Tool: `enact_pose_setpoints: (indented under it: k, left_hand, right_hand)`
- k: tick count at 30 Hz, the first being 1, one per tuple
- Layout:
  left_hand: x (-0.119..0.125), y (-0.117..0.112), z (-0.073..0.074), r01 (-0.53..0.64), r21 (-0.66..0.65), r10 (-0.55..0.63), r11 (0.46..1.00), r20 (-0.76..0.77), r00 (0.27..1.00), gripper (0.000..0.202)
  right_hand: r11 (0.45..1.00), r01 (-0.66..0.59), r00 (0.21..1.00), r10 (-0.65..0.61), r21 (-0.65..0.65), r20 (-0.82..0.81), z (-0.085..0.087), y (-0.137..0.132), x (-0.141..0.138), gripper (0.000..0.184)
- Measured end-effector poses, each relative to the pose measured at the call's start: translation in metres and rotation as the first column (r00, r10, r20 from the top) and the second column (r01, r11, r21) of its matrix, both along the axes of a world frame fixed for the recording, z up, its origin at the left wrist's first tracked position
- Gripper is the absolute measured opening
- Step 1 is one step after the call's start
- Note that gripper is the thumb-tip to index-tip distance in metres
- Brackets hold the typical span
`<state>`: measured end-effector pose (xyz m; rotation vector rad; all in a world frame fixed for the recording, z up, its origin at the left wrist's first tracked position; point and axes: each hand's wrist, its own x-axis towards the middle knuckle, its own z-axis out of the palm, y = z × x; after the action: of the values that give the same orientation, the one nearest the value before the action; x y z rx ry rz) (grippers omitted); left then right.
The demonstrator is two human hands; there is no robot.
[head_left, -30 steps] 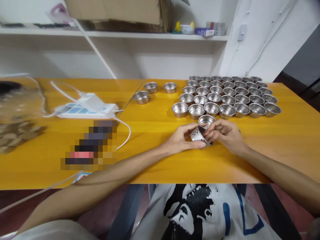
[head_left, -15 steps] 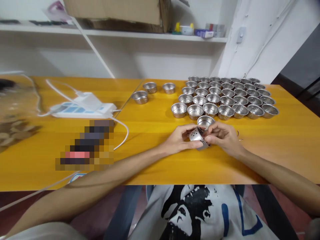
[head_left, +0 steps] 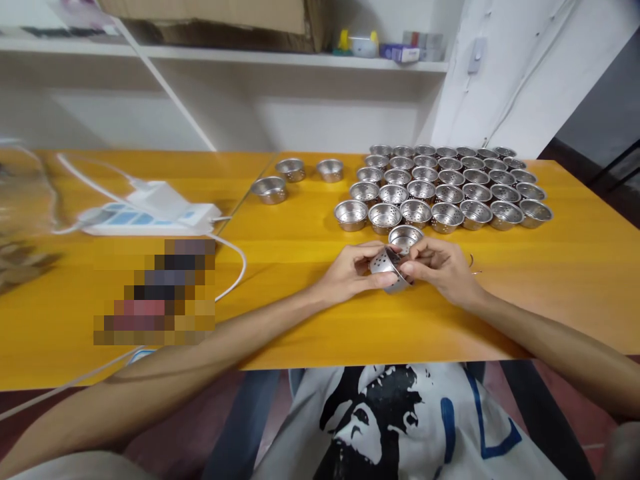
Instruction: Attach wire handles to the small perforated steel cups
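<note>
— What's around your hands, starting far left?

— Well off to the left of my left hand (head_left: 350, 275) there's a white power strip (head_left: 150, 215) with a plug in it, and a white cable (head_left: 235, 263) looping from it toward me. Nearer me a blurred-out patch (head_left: 157, 293) sits on the yellow table (head_left: 310, 320). Beyond my left hand, three loose cups (head_left: 295, 177) stand apart from the rest.

— And straight ahead?

— Just past my fingers one cup (head_left: 405, 235) stands alone, upright, almost touching my right hand (head_left: 440, 268). Behind it, rows of cups (head_left: 445, 183) are packed rim to rim, stretching off to the right of my right hand. A small wire ring (head_left: 471, 262) lies just right of that hand.

— Anything in the way?

— Nothing lies between my hands and the lone cup; the cable stays well left.

— What are you holding?

— A strainer cup (head_left: 386, 268), between both hands just above the table. Small, shiny steel, holes punched in its side, tipped over with its flat rim turned right toward my right hand.

— How are your hands set?

— Left thumb and fingers pinch the cup's rounded body. Right fingertips are curled in, pinching at the rim. The hands are close together, nearly touching.
</note>
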<state>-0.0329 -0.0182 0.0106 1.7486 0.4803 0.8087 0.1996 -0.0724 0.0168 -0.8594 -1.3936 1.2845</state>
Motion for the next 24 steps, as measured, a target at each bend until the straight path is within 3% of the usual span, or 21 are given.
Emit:
enact_pose_setpoints:
  k: [15, 24]
  left_hand:
    - [0.0017, 0.0016, -0.0025, -0.024, -0.032, 0.024, 0.999, -0.002, 1.000, 0.052]
    - [0.0005, 0.0015, -0.0008, 0.065, -0.021, -0.065, 0.998, -0.001, 0.998, 0.060]
  right_hand:
    - [0.999, 0.013, 1.000, -0.013, 0.034, 0.012, -0.0041, 0.0039, -0.0021, 0.041]
    - [0.999, -0.042, 0.999, 0.043, -0.002, 0.009, -0.0058, 0.0032, 0.0040, 0.043]
